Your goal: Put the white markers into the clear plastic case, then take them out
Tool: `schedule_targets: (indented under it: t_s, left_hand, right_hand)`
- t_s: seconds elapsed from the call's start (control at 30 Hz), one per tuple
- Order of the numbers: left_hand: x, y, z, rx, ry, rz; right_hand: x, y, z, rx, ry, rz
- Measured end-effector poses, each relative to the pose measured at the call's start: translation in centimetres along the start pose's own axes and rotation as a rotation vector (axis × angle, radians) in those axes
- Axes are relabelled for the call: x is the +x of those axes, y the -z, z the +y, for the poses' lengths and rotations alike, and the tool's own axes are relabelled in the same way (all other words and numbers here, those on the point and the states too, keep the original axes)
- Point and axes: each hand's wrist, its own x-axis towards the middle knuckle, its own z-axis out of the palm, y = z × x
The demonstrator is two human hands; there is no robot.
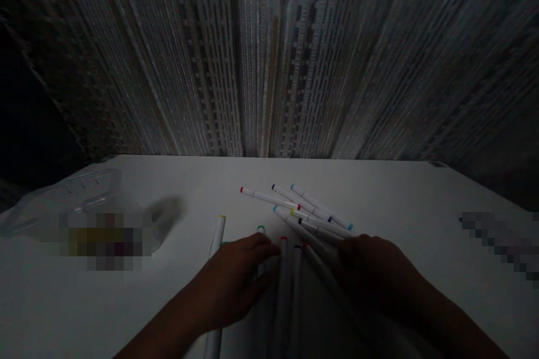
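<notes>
Resting open-fingered across white markers [283, 280], the left hand [233, 283] shows no firm grip. The shadowed right hand [374, 275] lies over the marker tips, its grip too dark to tell. Beyond them, colour-capped markers [307, 207] lie fanned on the white desk [177, 190], unreadable if labelled. A clear plastic bag [63, 202] sits left; a ribbed grey wall [269, 67] rises behind.

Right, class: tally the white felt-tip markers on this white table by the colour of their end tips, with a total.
Red-tipped white markers: 3
Yellow-tipped white markers: 2
Teal-tipped white markers: 2
Purple-tipped white marker: 1
Black-tipped white marker: 1
Green-tipped white marker: 1
Blue-tipped white marker: 1
Total: 11 visible; the left hand and right hand may hide more.
</notes>
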Motion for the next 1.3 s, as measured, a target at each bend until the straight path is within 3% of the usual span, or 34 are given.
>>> schedule_targets:
  t_s: [0.4,0.57,0.67,0.93,1.07,1.23,1.3]
  left_hand:
    - [0.0,0.2,0.4,-0.018,0.013,-0.006]
    - [0.0,0.2,0.4,-0.002,0.034,-0.003]
    - [0.1,0.3,0.4,0.006,0.025,-0.010]
    - [0.0,0.7,1.0,0.010,0.047,-0.013]
    - [0.0,0.7,0.8,-0.001,0.032,-0.001]
    - [0.0,0.7,0.9,0.012,0.034,-0.008]
    - [0.0,0.7,0.9,0.016,0.031,-0.004]
  right_hand:
    - [0.0,-0.6,-1.8,0.099,0.159,0.075]
    - [0.4,-0.4,-0.7,0.148,-0.023,0.203]
    - [0.6,-0.1,0.1,0.063,-0.105,0.159]
    - [0.2,0.0,-0.8,0.037,-0.054,0.030]
    - [0.4,-0.7,-1.6,0.125,0.041,0.095]
    - [0.7,-0.8,-0.4,0.146,-0.083,0.241]
    - [0.7,-0.6,0.2,0.081,-0.112,0.233]
